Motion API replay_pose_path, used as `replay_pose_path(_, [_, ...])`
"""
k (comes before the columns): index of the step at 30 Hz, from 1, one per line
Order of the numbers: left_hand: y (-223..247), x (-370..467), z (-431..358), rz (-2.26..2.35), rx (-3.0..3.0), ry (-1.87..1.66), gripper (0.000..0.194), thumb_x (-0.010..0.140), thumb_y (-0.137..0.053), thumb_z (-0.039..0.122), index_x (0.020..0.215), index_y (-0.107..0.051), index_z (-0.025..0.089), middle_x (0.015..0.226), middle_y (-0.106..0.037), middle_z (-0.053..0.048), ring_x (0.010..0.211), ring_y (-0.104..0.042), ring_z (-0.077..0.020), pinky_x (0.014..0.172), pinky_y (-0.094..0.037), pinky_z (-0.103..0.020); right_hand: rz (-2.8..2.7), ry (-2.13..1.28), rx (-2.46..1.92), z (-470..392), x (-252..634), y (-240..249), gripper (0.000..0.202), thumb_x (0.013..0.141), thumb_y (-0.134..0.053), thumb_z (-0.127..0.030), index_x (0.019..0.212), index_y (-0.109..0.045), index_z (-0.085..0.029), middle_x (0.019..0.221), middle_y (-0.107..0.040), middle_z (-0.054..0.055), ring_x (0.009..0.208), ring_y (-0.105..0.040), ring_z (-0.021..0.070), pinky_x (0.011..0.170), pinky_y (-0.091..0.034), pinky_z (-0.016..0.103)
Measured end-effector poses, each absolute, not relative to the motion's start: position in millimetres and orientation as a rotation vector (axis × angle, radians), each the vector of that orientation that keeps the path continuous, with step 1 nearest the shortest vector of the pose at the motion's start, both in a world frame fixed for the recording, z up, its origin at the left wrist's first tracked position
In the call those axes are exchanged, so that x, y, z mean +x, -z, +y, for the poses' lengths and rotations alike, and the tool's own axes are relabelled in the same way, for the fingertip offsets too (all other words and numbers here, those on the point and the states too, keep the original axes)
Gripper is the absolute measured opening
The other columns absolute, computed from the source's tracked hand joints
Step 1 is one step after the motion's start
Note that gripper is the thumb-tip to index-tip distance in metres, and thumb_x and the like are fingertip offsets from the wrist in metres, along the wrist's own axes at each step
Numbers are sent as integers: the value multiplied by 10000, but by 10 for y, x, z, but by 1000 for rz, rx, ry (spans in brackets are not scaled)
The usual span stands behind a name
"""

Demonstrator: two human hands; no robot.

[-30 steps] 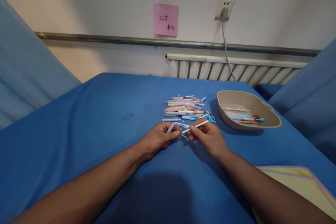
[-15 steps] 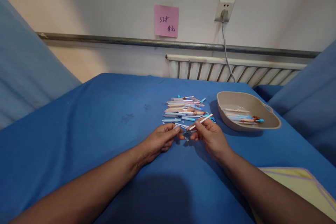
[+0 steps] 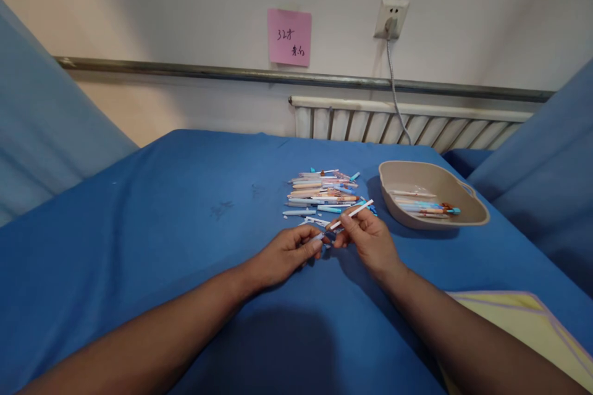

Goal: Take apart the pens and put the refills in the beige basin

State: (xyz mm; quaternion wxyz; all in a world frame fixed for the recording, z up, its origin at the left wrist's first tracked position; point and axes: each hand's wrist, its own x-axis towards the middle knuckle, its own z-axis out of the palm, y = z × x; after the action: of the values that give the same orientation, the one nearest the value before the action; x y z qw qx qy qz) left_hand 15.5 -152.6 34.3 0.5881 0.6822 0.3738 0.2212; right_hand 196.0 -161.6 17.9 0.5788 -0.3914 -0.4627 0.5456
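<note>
Between the fingers and thumb of my right hand (image 3: 368, 239) is a slim white pen refill (image 3: 354, 213), slanting up to the right. My left hand (image 3: 291, 252) pinches a small pale pen part (image 3: 319, 236), mostly covered by the fingers. The refill's darker lower end is close to this part; whether they touch I cannot tell. Just beyond my hands lies a pile of pens and pen parts (image 3: 319, 188) in white, orange, grey and blue. A light blue pen barrel (image 3: 299, 213) lies at the pile's near side, with small loose pieces around it.
A beige basket (image 3: 475, 216) with several pens inside stands to the right on the blue cloth (image 3: 162, 228). At the lower right lies a yellow cloth (image 3: 500, 315). A pink note (image 3: 290, 38), a socket (image 3: 391, 17) and a radiator (image 3: 361, 120) are at the wall.
The pale part now shows more between my left fingers and meets the refill's lower end more closely. My left hand has turned slightly; my right hand still grips the refill.
</note>
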Motion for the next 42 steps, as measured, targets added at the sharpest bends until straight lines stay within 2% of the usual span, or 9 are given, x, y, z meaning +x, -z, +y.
replay_pose_path(5, [-330,164,-1533,834,1564,-524,292,868,-495,423,899,-566,141,722,-527,10,546,-414,-69,504,-330,-195,-1180,-1266,-933,-1647,1913,-159,242,768,-637,-413,787,-570,-181,611,-614,-19,479,-546,98,470,-407,225])
replay_pose_path(9, [-305,159,-1532,795,1548,-485,297,862,-507,431,872,-560,138,701,-546,10,518,-412,-62,494,-327,-196,-1296,-1232,-921,-1685,1868,-144,248,709,-689,-393,694,-589,-167,680,-591,0,534,-508,95,488,-403,234])
replay_pose_path(15, [-298,158,-1524,772,1503,-450,316,875,-487,436,938,-545,133,693,-539,15,501,-403,-56,475,-311,-189,-1286,-1082,-1027,-1688,1967,-200,271,809,-573,-443,883,-602,-184,565,-534,-34,532,-496,110,525,-408,249])
replay_pose_path(20, [-286,149,-1517,764,1492,-446,318,881,-480,433,981,-543,137,704,-543,16,490,-391,-51,470,-301,-189,-1306,-1055,-1062,-1689,1955,-227,292,807,-571,-440,698,-591,-169,511,-520,-31,488,-472,101,504,-392,244])
replay_pose_path(27, [-287,117,-1479,751,1441,-456,362,872,-514,413,1122,-526,150,709,-549,11,486,-395,-48,458,-292,-181,-1252,-1118,-1054,-1571,2049,-232,299,766,-616,-448,666,-559,-172,502,-509,-44,451,-436,85,477,-351,226])
replay_pose_path(32, [-256,88,-1391,794,1334,-579,370,862,-541,399,1139,-521,155,700,-540,16,452,-374,-35,430,-261,-172,-1143,-906,-1106,-1437,2408,-320,295,820,-550,-453,711,-570,-179,571,-522,-39,472,-435,86,485,-347,223])
replay_pose_path(35, [-239,76,-1351,825,1300,-628,342,872,-532,378,1133,-525,158,700,-540,19,445,-379,-31,434,-279,-171,-1361,-837,-1248,-1401,2559,-317,249,824,-554,-402,716,-582,-180,578,-541,-28,502,-464,107,495,-355,229])
replay_pose_path(39, [-238,73,-1337,846,1292,-654,342,879,-521,369,1141,-518,151,715,-561,10,438,-396,-29,432,-291,-170,-1957,-563,-1415,-1424,2578,-255,112,827,-549,-241,865,-636,-182,829,-641,37,730,-561,158,679,-415,274])
replay_pose_path(42, [-238,77,-1343,848,1297,-635,358,868,-534,378,1142,-521,148,719,-575,4,443,-411,-31,430,-300,-168,-2329,-333,-1459,-1462,2507,-221,183,816,-557,-172,982,-632,-182,972,-639,73,914,-542,199,827,-379,310])
